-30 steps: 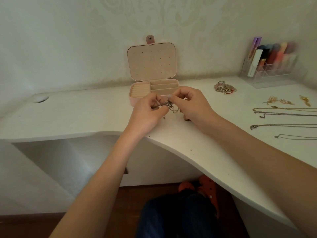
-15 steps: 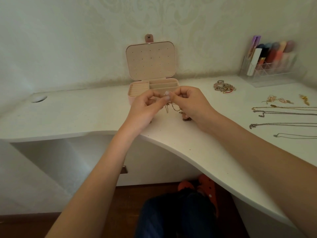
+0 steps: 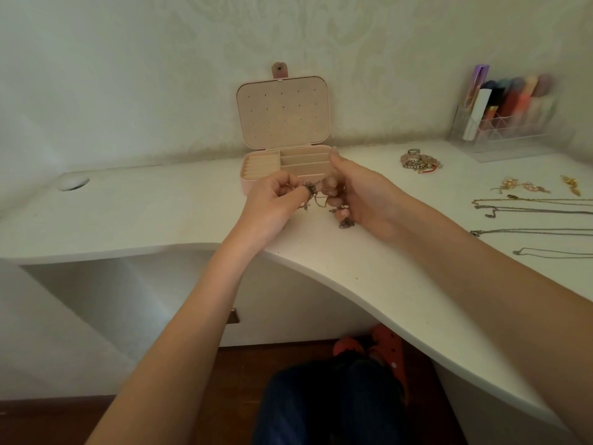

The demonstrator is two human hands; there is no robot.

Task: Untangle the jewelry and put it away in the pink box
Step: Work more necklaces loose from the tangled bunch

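Note:
A knot of thin chains [image 3: 316, 197] hangs between my two hands just above the white desk [image 3: 160, 213]. My left hand [image 3: 272, 200] pinches one side of the tangle with curled fingers. On the other side my right hand [image 3: 359, 197] grips the chains, its fingers curled and its thumb raised. Directly behind the hands stands the pink box [image 3: 285, 123], lid upright, its beige compartments showing nothing in them. A small loose piece [image 3: 346, 223] lies on the desk under my right hand.
Several straightened necklaces [image 3: 532, 216] lie in rows at the right. Gold earrings [image 3: 519, 186] and a heap of bracelets [image 3: 418, 162] sit beyond them. A clear organizer [image 3: 507, 117] with cosmetics stands in the back right corner. A cable hole [image 3: 73, 184] is at far left.
My hands have drawn slightly apart, stretching the tangle between them. My right thumb has lifted off the chains.

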